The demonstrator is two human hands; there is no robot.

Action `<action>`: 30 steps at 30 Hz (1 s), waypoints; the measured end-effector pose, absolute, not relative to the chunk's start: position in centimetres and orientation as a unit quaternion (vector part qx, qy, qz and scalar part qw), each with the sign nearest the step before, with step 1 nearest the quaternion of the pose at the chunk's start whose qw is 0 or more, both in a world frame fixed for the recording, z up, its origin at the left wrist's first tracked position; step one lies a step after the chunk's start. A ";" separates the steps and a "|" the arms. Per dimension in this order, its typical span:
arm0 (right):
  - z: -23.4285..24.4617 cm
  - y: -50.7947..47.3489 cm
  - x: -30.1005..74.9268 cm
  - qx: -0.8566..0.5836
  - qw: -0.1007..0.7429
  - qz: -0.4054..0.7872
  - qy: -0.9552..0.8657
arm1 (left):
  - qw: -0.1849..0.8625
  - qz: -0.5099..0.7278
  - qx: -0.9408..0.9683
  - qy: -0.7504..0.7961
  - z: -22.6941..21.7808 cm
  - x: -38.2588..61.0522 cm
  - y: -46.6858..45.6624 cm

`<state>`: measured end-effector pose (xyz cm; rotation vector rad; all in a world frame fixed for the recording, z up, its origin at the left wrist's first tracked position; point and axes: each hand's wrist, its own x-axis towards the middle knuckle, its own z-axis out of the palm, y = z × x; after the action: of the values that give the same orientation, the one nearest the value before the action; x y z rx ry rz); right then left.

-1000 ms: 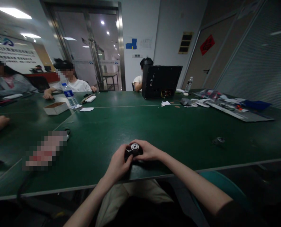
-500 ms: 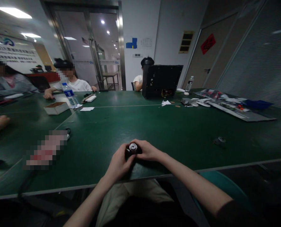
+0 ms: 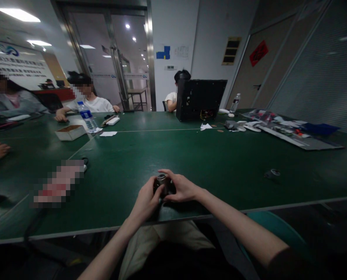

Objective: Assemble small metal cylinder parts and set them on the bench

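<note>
Both my hands meet over the near edge of the green table (image 3: 191,155), closed round one small dark cylindrical part (image 3: 162,182) with a metal top. My left hand (image 3: 145,200) grips it from the left with the thumb against its side. From the right, my right hand (image 3: 181,186) curls its fingers over the top and back of the part. Most of the part is hidden between the fingers.
A small dark round piece (image 3: 272,173) lies to the right. A blurred pink object (image 3: 58,182) sits to the left. Farther off are a black computer case (image 3: 201,99), a cardboard box (image 3: 70,132), a water bottle (image 3: 86,116), scattered parts at right, and several seated people.
The small part has tilted so its metal top faces less toward the camera. My right fingers have shifted over it. The view has drifted slightly.
</note>
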<state>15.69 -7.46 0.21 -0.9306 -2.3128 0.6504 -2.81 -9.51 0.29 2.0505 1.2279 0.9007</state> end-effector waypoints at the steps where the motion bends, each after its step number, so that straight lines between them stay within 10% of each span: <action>1: 0.2 -7.5 15.7 -0.342 0.280 0.245 -0.863 | 0.289 0.338 0.768 0.461 0.3 -2.8 -9.5; 30: 0.3 -7.1 15.8 -0.353 0.363 0.328 -0.798 | 0.329 0.382 0.752 0.425 0.8 -2.7 -10.1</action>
<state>15.80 -7.06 0.31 -0.9080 -2.0538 0.8445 -2.73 -10.06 0.83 1.9678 1.1132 0.9988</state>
